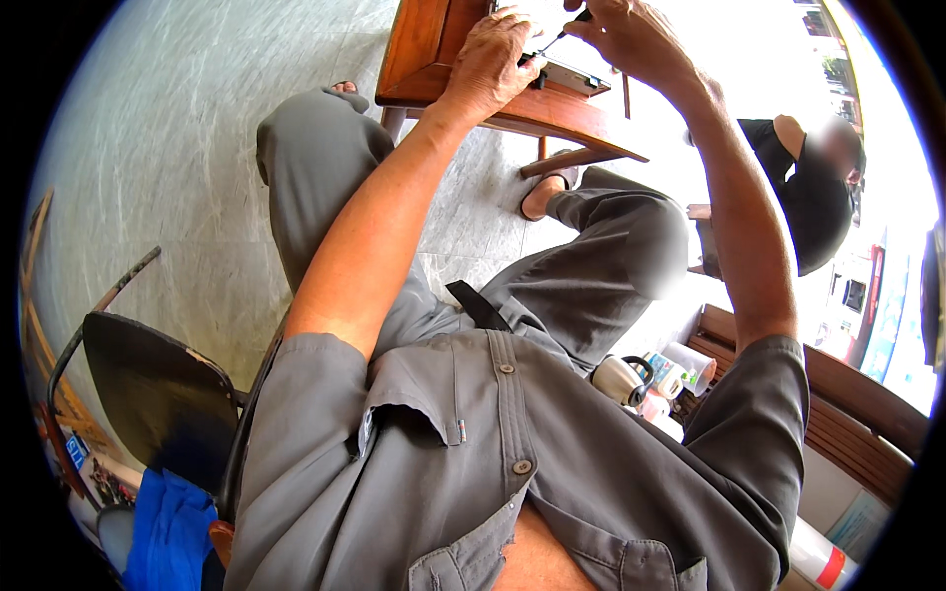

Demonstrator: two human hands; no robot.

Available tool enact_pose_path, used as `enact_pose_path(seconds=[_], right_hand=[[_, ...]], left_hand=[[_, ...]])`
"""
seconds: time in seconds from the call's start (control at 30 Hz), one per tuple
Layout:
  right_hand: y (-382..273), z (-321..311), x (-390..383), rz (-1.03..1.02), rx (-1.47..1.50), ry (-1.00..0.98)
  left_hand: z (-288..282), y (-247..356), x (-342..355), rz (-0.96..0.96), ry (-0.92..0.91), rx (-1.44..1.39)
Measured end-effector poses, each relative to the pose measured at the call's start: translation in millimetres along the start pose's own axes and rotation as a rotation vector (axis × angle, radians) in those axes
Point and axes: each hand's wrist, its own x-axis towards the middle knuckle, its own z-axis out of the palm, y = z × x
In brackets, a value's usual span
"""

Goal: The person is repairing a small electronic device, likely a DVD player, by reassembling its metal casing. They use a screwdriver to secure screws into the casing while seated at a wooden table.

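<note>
Steadying the work comes first in the head view: the right hand (619, 37) has its fingers closed around the dark handle of what looks like a screwdriver (582, 17), whose slim shaft slants toward the left fingertips. The left hand (498, 61) has bent fingers at a pale metal-sided unit (576, 77); I cannot tell whether they pinch a part or only press. That unit lies just right of the left fingertips, on the wooden table (414, 84). A small black fitting (539, 81) sits just below the left thumb. To do this well, I judge, the left fingers should brace the unit yet clear the tool's path, the right wrist should line the shaft up squarely, and pressure should be light, since a slip would run toward the left fingertips. The tip's exact contact is too small to tell.
</note>
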Motion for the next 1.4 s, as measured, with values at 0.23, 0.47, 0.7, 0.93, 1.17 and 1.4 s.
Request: enact_pose_path(seconds=[0.23, 0.47, 0.7, 0.93, 1.17, 1.4], right_hand=[[15.8, 12.4, 1.8, 0.138, 0.026, -0.083], [4.2, -1.5, -3.3, 0.113, 0.091, -0.109], [4.6, 4.6, 5.0, 0.062, 0.013, -0.064], [0.8, -8.3, -3.0, 0.029, -0.011, -0.110], [0.8, 2.7, -0.4, 0.096, -0.129, -0.140], [-1.1, -3.6, -3.4, -0.004, -0.078, -0.050]], left_hand=[[5.4, -2.4, -5.5, -0.023, -0.001, 0.031], [5.5, -2.8, -5.9, -0.018, 0.008, 0.038], [3.8, -2.3, -4.3, -0.019, 0.005, 0.011], [3.2, -0.1, -5.3, -0.023, 0.020, 0.009], [5.2, 16.2, -18.4, -0.204, 0.185, 0.117], [6.1, 21.1, -29.4, -0.334, 0.089, 0.150]])
